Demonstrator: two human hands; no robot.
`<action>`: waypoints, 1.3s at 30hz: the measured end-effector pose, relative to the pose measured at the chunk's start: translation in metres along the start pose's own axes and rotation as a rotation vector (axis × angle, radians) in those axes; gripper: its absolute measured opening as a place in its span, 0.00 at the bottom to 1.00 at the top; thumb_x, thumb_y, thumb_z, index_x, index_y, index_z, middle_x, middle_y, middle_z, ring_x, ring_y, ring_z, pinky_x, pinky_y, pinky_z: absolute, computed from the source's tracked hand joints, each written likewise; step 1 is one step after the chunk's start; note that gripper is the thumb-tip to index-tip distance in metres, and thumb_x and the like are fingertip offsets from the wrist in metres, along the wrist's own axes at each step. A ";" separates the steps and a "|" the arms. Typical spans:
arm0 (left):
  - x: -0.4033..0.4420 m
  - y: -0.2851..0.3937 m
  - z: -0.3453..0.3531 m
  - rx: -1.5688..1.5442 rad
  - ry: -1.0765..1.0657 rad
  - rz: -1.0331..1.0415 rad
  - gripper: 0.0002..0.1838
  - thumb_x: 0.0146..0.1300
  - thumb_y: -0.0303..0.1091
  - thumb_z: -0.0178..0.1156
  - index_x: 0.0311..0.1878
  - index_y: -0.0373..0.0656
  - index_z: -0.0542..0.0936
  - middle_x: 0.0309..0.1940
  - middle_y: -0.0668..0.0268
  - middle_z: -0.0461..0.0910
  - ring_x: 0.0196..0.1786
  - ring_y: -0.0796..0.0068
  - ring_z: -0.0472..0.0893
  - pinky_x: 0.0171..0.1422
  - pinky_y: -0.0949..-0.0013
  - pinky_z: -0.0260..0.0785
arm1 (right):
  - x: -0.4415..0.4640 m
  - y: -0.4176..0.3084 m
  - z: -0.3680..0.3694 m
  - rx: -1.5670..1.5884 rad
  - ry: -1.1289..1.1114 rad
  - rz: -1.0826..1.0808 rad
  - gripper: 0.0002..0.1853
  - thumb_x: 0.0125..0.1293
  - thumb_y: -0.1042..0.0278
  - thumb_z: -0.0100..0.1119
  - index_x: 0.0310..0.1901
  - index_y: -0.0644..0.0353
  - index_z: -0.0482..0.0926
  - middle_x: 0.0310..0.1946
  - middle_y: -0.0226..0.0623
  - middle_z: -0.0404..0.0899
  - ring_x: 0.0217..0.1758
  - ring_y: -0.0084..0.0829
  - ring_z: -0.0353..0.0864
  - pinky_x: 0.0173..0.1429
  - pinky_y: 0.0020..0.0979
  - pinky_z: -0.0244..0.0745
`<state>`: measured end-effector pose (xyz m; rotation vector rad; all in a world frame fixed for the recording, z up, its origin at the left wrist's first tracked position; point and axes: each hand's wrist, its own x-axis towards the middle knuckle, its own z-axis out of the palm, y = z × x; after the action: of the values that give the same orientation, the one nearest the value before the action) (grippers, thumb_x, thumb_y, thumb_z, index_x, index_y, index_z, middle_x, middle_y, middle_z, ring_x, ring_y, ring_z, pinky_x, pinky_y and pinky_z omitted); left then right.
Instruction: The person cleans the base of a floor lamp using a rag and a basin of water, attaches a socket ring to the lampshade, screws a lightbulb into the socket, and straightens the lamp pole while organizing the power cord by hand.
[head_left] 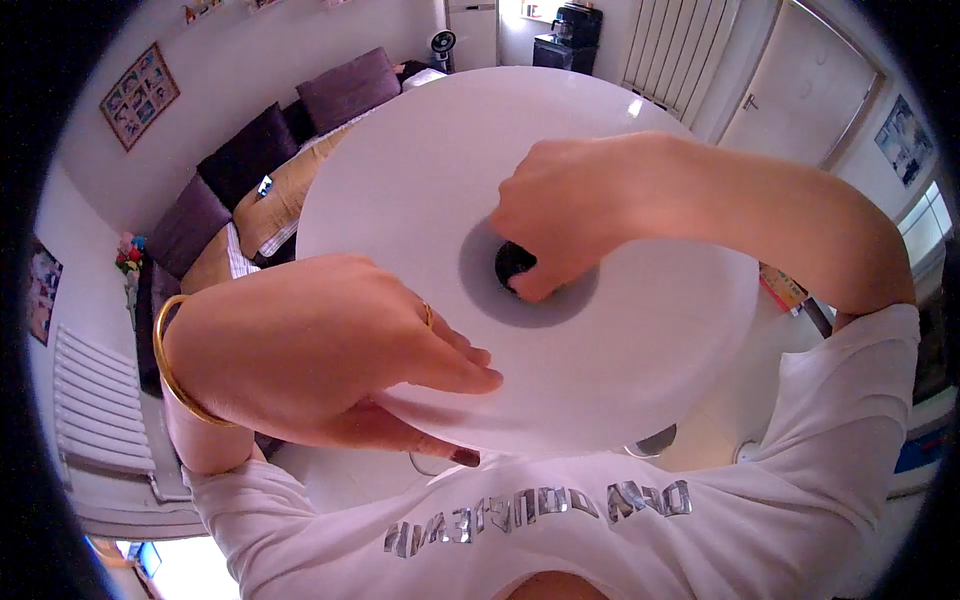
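A large white round tabletop (400, 180) fills the middle of the view. Near its centre is a smooth grey disc (490, 290) with a small black round object (512, 262) in the middle. My right hand (575, 205) reaches in from the right, its fingers curled down around the black object and partly hiding it. What kind of object it is, I cannot make out. My left hand (330, 350), with a gold ring and bangle, hovers at the near left edge, its thumb apart from the fingers and nothing visible in it.
A sofa with purple cushions (350, 90) runs along the left wall, with a phone (264, 187) on its seat. A white radiator (100, 400) stands at lower left. At the back are a black appliance (567, 45), a small fan (442, 45) and a white door (795, 90).
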<state>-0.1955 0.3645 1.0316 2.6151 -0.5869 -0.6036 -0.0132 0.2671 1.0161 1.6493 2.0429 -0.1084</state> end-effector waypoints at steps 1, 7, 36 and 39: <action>0.001 0.001 -0.002 0.006 -0.012 -0.006 0.29 0.56 0.41 0.70 0.60 0.43 0.77 0.57 0.58 0.79 0.58 0.61 0.80 0.59 0.64 0.75 | -0.001 0.000 0.002 0.001 0.023 0.015 0.26 0.62 0.44 0.56 0.33 0.65 0.84 0.29 0.46 0.84 0.36 0.46 0.84 0.46 0.42 0.78; 0.002 0.000 -0.001 0.008 -0.024 -0.018 0.29 0.56 0.41 0.70 0.60 0.43 0.77 0.59 0.59 0.78 0.59 0.61 0.79 0.59 0.64 0.75 | -0.003 -0.003 0.000 -0.001 -0.007 0.120 0.29 0.65 0.41 0.51 0.32 0.65 0.84 0.29 0.45 0.84 0.37 0.46 0.84 0.47 0.41 0.78; -0.003 0.002 0.001 0.011 0.007 -0.026 0.29 0.53 0.38 0.72 0.59 0.44 0.78 0.57 0.60 0.79 0.56 0.62 0.81 0.57 0.65 0.76 | -0.005 0.007 0.007 0.004 0.102 -0.140 0.29 0.56 0.56 0.66 0.56 0.62 0.70 0.33 0.44 0.83 0.40 0.47 0.84 0.45 0.43 0.78; -0.004 0.002 0.001 0.010 0.010 -0.026 0.29 0.53 0.38 0.72 0.60 0.44 0.77 0.57 0.60 0.79 0.56 0.62 0.81 0.57 0.65 0.76 | -0.004 0.001 0.005 0.030 0.032 -0.124 0.28 0.55 0.60 0.66 0.55 0.63 0.71 0.33 0.44 0.83 0.40 0.47 0.84 0.45 0.43 0.79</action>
<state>-0.1998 0.3644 1.0331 2.6370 -0.5550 -0.5963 -0.0100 0.2622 1.0140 1.5503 2.1774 -0.1577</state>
